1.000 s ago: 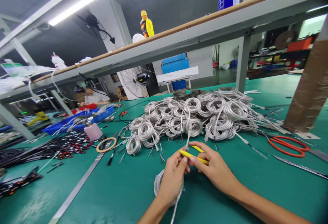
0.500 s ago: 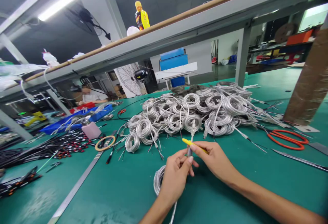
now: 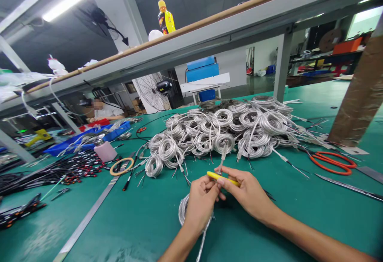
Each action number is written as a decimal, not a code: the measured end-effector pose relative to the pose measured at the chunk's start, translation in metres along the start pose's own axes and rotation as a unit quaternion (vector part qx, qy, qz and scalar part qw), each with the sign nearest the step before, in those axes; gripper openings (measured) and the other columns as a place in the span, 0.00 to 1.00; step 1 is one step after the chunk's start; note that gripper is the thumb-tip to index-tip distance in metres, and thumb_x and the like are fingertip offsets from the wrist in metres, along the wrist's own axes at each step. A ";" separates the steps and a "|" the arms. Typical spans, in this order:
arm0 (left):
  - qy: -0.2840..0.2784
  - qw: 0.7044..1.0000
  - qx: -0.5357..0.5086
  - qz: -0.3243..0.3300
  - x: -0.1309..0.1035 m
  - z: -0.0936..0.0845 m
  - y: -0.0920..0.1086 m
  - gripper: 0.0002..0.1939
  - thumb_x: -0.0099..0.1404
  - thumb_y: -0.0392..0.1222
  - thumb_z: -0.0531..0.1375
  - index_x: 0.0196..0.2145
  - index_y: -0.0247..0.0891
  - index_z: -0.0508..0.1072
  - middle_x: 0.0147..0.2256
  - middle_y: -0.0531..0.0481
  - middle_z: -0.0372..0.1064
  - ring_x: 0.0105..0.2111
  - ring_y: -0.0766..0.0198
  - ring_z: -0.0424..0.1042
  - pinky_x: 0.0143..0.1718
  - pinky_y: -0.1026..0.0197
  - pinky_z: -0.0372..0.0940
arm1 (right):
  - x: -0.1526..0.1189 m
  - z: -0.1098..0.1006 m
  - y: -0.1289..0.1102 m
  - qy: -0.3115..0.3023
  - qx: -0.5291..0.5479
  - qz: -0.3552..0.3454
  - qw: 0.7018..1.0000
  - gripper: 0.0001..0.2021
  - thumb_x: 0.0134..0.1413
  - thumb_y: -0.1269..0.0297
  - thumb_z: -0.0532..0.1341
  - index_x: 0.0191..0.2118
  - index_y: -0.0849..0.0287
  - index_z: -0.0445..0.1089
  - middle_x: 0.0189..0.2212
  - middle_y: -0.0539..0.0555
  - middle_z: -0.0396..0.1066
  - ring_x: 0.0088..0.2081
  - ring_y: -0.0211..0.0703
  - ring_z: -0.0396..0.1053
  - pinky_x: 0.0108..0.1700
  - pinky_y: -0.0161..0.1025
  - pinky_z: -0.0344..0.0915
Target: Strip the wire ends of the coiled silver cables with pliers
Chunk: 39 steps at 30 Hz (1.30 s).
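Observation:
My left hand [image 3: 201, 202] is closed, its fingertips pinching a silvery clear-jacketed cable near its end. That cable's coil [image 3: 183, 210] lies behind my left wrist, with a strand trailing toward me. My right hand [image 3: 245, 186] grips a slim yellow-handled tool [image 3: 224, 178], held crosswise between both hands; a dark point shows past the far side of the palm. A clear plug-like cable end [image 3: 222, 161] rises just above the right fingertips. Where tool and cable meet is hidden by my fingers. Beyond the hands lies a heap of coiled silver cables [image 3: 224, 118].
Orange-handled scissors [image 3: 333, 163] and metal tweezers [image 3: 348, 187] lie on the right. At left are a steel ruler [image 3: 89, 218], a tape ring [image 3: 121, 167], a pink bottle [image 3: 105, 151] and black cables [image 3: 60, 172]. A shelf [image 3: 191, 34] spans above; a person [image 3: 106, 110] sits beyond.
The yellow tool has turned from slanting upward to lying nearer level, and its tip has shifted left and down. My right fingers have moved slightly around the cable end.

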<state>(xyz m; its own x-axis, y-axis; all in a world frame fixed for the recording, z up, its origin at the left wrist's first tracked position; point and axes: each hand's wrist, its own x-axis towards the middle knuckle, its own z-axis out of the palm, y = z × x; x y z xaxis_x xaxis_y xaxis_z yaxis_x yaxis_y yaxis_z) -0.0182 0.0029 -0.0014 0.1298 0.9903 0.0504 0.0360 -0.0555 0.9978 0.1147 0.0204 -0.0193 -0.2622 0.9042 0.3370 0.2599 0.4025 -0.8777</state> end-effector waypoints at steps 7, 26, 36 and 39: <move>0.020 0.999 0.005 -0.034 -0.001 0.002 0.001 0.14 0.51 0.42 0.61 0.34 0.28 0.71 0.23 0.46 0.70 0.21 0.67 0.67 0.22 0.68 0.57 | 0.002 -0.005 -0.004 0.020 0.015 -0.011 1.000 0.17 0.55 0.54 0.50 0.34 0.60 0.72 0.27 0.52 0.69 0.32 0.42 0.65 0.34 0.34 0.60; 0.100 0.980 0.168 0.046 -0.005 0.002 0.001 0.07 0.53 0.41 0.59 0.24 0.34 0.70 0.23 0.50 0.68 0.25 0.64 0.66 0.28 0.65 0.59 | 0.006 -0.009 -0.003 0.028 0.024 0.001 0.999 0.18 0.55 0.54 0.51 0.34 0.61 0.73 0.27 0.51 0.69 0.31 0.42 0.64 0.33 0.34 0.59; 0.044 0.996 0.081 0.007 -0.003 0.001 0.004 0.11 0.54 0.44 0.57 0.24 0.32 0.69 0.17 0.53 0.62 0.18 0.69 0.60 0.20 0.68 0.55 | -0.004 0.003 0.006 0.006 -0.015 0.027 1.000 0.21 0.51 0.55 0.56 0.50 0.60 0.63 0.17 0.45 0.59 0.19 0.34 0.54 0.21 0.30 0.51; 0.047 0.995 0.090 0.000 -0.004 0.002 0.005 0.12 0.54 0.45 0.57 0.24 0.31 0.69 0.17 0.52 0.63 0.17 0.70 0.60 0.20 0.68 0.55 | 0.003 -0.001 0.005 0.032 -0.007 0.013 0.999 0.17 0.52 0.53 0.54 0.41 0.59 0.69 0.23 0.50 0.66 0.24 0.38 0.62 0.27 0.32 0.58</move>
<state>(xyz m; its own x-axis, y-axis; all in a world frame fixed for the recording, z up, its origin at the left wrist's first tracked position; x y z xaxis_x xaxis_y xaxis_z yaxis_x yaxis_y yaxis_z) -0.0162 -0.0019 0.0028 0.0363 0.9974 0.0620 0.2147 -0.0684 0.9743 0.1163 0.0249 -0.0219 -0.1948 0.9216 0.3357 0.2782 0.3801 -0.8821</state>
